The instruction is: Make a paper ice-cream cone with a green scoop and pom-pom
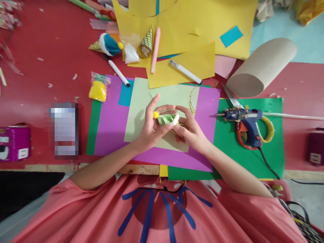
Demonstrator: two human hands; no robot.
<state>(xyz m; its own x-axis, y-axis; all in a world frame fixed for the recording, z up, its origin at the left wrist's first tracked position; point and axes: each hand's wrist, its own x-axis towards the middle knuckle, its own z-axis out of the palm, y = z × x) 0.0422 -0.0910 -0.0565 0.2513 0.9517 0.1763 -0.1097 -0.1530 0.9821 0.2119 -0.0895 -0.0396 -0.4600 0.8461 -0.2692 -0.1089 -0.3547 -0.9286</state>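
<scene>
Our left hand (149,130) and right hand (188,130) meet over the middle of the table, and between them we hold a small paper ice-cream cone (167,119). Its pale green and white scoop carries a tiny yellow ball (155,115) at the tip. The left hand is partly closed, thumb and lower fingers under the scoop end, while its forefinger stands free and points away from us. The right hand is curled round the other end, fingertips pinching the cone part, which is mostly hidden. The cone's long axis runs sideways, from left hand to right, with the ball end towards our left. Both hands touch it, so neither is nearer.

Beneath the hands lies a light green sheet (138,111) on a purple sheet (111,125). To our right, well apart, a blue glue gun (246,121) rests on green paper (268,152). Farther away lie a finished cone (107,44), two white markers, yellow paper (187,27) and a cardboard roll (260,65).
</scene>
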